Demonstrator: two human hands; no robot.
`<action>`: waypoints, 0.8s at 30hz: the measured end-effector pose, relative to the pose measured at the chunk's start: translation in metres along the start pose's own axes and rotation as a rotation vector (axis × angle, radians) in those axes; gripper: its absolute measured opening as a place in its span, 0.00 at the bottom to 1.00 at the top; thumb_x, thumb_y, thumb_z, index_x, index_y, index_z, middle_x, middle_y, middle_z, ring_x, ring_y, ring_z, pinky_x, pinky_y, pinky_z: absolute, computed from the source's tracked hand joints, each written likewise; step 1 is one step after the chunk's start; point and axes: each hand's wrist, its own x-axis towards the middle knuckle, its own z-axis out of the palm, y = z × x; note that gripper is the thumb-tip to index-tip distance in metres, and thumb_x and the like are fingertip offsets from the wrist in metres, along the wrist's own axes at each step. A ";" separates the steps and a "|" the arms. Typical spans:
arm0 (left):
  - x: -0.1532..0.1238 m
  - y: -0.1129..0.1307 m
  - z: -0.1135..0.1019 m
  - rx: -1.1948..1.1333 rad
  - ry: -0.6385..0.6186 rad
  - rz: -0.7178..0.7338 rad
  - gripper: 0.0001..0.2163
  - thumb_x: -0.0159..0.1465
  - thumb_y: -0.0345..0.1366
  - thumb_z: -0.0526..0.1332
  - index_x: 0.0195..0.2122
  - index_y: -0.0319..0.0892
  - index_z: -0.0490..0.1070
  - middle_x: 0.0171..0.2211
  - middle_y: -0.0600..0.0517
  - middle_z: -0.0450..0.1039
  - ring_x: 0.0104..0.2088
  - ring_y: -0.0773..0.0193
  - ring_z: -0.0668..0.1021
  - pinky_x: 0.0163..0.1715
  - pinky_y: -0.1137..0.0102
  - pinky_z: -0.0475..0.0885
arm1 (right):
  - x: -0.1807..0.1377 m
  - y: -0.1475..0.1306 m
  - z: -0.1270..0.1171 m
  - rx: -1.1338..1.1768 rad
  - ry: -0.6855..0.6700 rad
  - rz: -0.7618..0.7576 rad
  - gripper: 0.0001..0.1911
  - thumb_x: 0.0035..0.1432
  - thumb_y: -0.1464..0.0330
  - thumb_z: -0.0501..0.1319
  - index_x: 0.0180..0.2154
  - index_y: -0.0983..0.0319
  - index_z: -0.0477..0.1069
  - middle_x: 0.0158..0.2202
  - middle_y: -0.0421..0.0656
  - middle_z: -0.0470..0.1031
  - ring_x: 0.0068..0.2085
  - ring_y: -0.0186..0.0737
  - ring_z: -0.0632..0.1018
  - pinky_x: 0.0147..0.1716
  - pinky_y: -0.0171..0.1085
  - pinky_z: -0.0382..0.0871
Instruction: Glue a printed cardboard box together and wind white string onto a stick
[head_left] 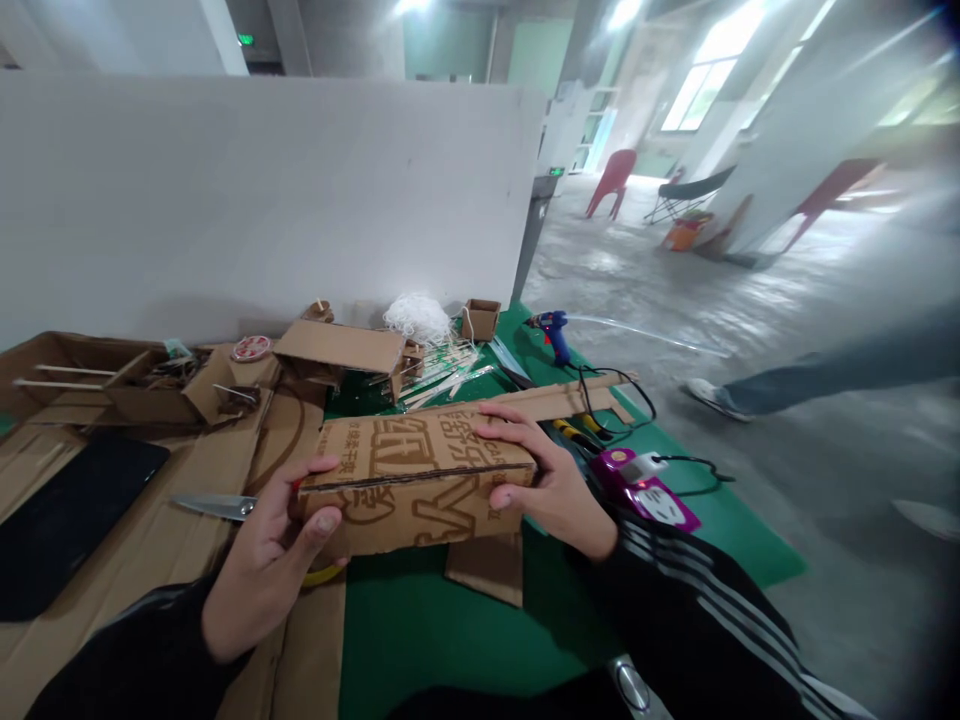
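Between my two hands is a long brown cardboard box with printed characters on its top and front. My left hand grips its left end, thumb on the front face and fingers at the upper edge. At the right end, my right hand is closed round it, fingers over the top and thumb on the front. Scissors lie beside my left hand, with the blade showing and a yellow handle partly hidden under the box. A loose cardboard piece lies on the green table below the box.
Cardboard compartments, a white string pile and thin sticks stand along the back. A blue glue gun and purple power strip are on the right. A black tablet-like slab lies left. A person's leg shows beyond the table.
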 end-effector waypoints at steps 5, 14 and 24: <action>0.001 -0.005 -0.004 -0.017 -0.013 0.005 0.19 0.60 0.47 0.63 0.51 0.52 0.64 0.45 0.53 0.69 0.36 0.61 0.76 0.25 0.68 0.82 | 0.000 0.001 0.000 0.004 -0.007 0.002 0.29 0.47 0.54 0.71 0.51 0.53 0.73 0.60 0.48 0.65 0.61 0.54 0.67 0.61 0.51 0.57; 0.000 -0.003 -0.003 -0.005 -0.018 0.018 0.19 0.61 0.48 0.62 0.52 0.52 0.64 0.45 0.52 0.68 0.35 0.62 0.76 0.25 0.69 0.82 | 0.000 0.001 0.000 0.001 -0.010 -0.002 0.29 0.47 0.53 0.71 0.51 0.52 0.73 0.59 0.48 0.66 0.61 0.54 0.67 0.61 0.52 0.58; -0.001 -0.001 0.000 0.002 0.003 0.029 0.18 0.61 0.46 0.61 0.51 0.52 0.63 0.42 0.53 0.69 0.34 0.61 0.76 0.23 0.69 0.81 | 0.002 -0.001 0.000 -0.004 -0.004 0.003 0.29 0.47 0.53 0.71 0.51 0.53 0.73 0.59 0.48 0.66 0.60 0.54 0.68 0.61 0.51 0.58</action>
